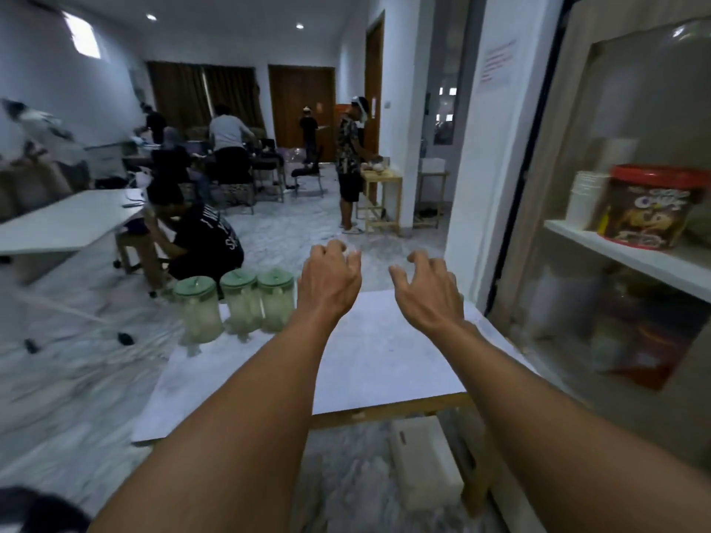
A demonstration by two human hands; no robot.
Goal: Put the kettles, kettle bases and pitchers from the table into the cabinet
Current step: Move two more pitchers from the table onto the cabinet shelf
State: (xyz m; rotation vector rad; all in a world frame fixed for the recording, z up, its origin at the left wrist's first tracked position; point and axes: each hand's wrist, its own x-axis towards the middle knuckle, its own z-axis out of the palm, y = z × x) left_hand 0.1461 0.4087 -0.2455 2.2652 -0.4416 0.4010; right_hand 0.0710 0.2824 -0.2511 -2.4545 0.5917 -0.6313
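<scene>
Three clear pitchers with green lids stand in a row at the far left corner of the white table [384, 359]: the left pitcher [198, 307], the middle pitcher [240, 300] and the right pitcher [276, 298]. My left hand [331, 280] hovers over the table's far edge, just right of the pitchers, fingers curled apart and empty. My right hand [429, 290] is stretched out beside it, also empty with fingers spread. The cabinet [635, 263] stands at the right, its shelves visible. No kettle or base is visible.
On the cabinet's upper shelf [623, 257] sit a red-lidded cereal tub [650, 207] and a stack of white cups [584, 200]; blurred items fill the lower shelf. A white box [423, 463] lies under the table. Several people work at tables behind, one crouching [200, 240] near the pitchers.
</scene>
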